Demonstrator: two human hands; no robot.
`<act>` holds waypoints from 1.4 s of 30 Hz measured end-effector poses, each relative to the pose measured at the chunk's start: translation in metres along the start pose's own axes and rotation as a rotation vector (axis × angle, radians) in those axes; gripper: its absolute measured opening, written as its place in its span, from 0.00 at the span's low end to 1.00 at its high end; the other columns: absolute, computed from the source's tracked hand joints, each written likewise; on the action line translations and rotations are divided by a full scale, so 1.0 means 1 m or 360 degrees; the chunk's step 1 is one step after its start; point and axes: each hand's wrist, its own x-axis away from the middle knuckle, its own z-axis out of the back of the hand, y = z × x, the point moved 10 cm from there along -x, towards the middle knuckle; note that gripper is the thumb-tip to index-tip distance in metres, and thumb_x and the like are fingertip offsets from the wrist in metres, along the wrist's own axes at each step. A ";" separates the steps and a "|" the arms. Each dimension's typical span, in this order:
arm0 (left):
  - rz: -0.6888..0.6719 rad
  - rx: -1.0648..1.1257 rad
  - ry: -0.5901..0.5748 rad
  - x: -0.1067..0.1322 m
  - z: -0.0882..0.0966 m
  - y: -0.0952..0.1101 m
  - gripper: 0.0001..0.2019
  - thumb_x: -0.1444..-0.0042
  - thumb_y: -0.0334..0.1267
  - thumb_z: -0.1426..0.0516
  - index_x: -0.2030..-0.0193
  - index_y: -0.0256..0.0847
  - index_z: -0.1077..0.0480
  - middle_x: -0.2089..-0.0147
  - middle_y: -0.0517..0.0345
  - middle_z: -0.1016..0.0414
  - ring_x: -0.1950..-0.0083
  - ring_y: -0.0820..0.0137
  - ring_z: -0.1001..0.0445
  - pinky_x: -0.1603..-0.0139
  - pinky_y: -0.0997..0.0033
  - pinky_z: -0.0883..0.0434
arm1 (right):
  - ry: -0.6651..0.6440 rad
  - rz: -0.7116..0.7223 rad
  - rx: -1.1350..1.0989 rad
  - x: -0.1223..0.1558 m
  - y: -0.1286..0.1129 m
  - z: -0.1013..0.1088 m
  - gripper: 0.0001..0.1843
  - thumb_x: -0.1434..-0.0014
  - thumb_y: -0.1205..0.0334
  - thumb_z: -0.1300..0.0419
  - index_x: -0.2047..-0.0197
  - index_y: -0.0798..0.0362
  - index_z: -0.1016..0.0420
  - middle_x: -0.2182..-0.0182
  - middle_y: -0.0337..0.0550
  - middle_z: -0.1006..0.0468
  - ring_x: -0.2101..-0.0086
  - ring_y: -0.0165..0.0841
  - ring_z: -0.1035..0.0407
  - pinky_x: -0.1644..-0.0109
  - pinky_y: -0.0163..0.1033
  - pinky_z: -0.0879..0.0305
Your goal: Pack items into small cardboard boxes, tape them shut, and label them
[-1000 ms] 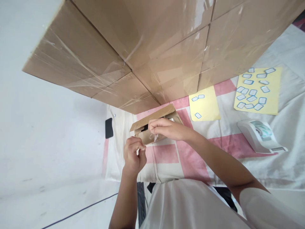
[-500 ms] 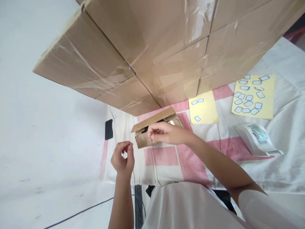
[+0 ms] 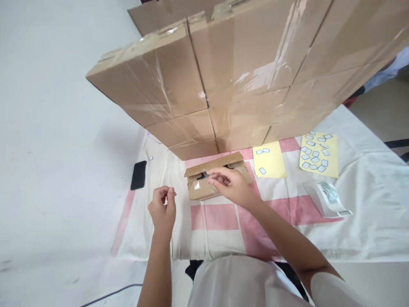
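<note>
A small brown cardboard box [image 3: 198,192] lies on the cloth with its lid flap [image 3: 213,164] partly raised and something dark inside. On its front is a shiny, pale patch. My right hand [image 3: 231,185] is over the right half of the box, thumb and fingers pinched together; whatever they hold is too small to make out. Left of the box, apart from it, my left hand [image 3: 162,209] is raised with thumb and forefinger closed in a pinch. Anything between those fingertips cannot be made out.
Large taped cardboard cartons [image 3: 243,81] stand as a wall behind the box. Right of it lie a yellow sheet [image 3: 271,164] with a few small labels, another yellow sheet [image 3: 332,149] with several, and a white tape dispenser [image 3: 322,198]. A black phone [image 3: 138,175] lies left.
The view has shifted, showing more of the carton tops. My right hand has shifted right and opened up the box's front to view, where a shiny patch now shows. My left hand keeps its pinch.
</note>
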 end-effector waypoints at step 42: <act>0.0259 0.0850 -0.0441 -0.080 -0.167 -0.120 0.17 0.34 0.51 0.43 0.64 0.38 0.29 0.70 0.63 0.29 0.70 0.72 0.31 0.62 0.66 0.29 | 0.0691 0.0154 0.0445 -0.011 -0.050 0.008 0.15 0.40 0.54 0.30 0.53 0.47 0.24 0.71 0.40 0.16 0.69 0.36 0.21 0.64 0.40 0.26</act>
